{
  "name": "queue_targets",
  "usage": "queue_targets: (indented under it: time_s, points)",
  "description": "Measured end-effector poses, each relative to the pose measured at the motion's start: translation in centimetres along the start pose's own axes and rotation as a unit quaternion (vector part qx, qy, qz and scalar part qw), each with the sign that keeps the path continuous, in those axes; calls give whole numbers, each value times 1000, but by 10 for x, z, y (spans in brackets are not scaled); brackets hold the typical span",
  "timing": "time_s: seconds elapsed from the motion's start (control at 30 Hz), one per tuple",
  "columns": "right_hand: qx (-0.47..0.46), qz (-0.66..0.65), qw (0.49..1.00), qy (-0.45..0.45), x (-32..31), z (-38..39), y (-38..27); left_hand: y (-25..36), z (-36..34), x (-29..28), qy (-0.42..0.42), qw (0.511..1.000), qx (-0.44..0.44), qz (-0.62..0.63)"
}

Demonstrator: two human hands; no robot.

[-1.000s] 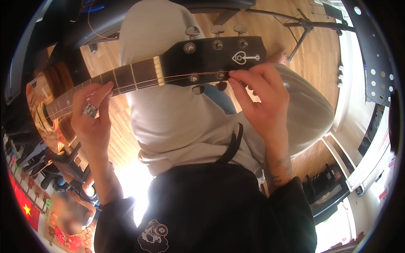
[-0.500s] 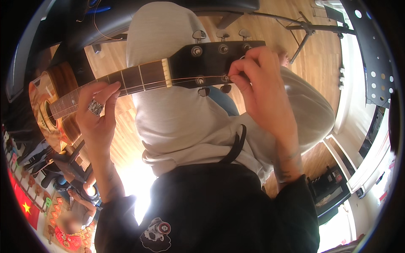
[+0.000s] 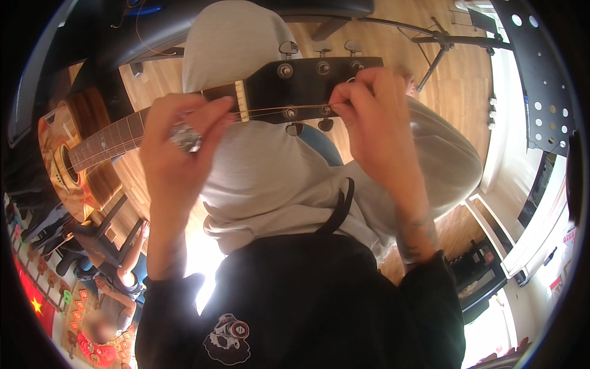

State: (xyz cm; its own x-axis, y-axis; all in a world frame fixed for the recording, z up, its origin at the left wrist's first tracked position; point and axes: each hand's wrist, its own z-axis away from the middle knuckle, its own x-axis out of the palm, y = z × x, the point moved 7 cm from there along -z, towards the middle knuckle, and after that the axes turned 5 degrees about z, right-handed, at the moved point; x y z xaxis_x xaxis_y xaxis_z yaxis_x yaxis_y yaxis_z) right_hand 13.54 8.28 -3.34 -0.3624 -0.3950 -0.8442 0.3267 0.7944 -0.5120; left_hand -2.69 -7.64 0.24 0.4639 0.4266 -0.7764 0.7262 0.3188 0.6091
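An acoustic guitar lies across my lap, its wooden body (image 3: pixel 74 160) at the left and its dark headstock (image 3: pixel 307 83) with silver tuning pegs at the top centre. My left hand (image 3: pixel 178 147), wearing a large ring, is closed around the neck right at the white nut. My right hand (image 3: pixel 375 123) pinches a thin string at the lower row of tuning posts on the headstock. Between the two hands the string runs taut. Grey trousers and a black top fill the middle below.
A black stand (image 3: pixel 442 43) rests on the wooden floor at upper right. A perforated black panel (image 3: pixel 541 80) hangs at the right edge. Another person (image 3: pixel 117 283) sits at lower left near red wall decorations.
My left hand has slid along the neck from the frets up to the nut. The guitar has shifted left and nearer. My right hand stays at the headstock pegs.
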Motion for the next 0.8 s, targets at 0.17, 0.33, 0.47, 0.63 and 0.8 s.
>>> queue_targets:
  time_s: [0.17, 0.33, 0.47, 0.63, 0.8]
  points:
    - [15, -43, 999, 29, 0, 2, 3, 53, -32, 38, -50, 994, 100, 10]
    - [22, -46, 998, 48, 2, 4, 5, 66, -40, 62, -116, 987, 107, -27]
    - [28, -48, 996, 68, 2, 5, 2, 68, -43, 68, -136, 984, 107, -36]
    - [19, -30, 995, 91, 2, 5, 1, 82, -43, 70, -113, 986, 100, -69]
    - [37, -27, 994, 102, 6, 9, 2, 83, -42, 71, -136, 983, 88, -89]
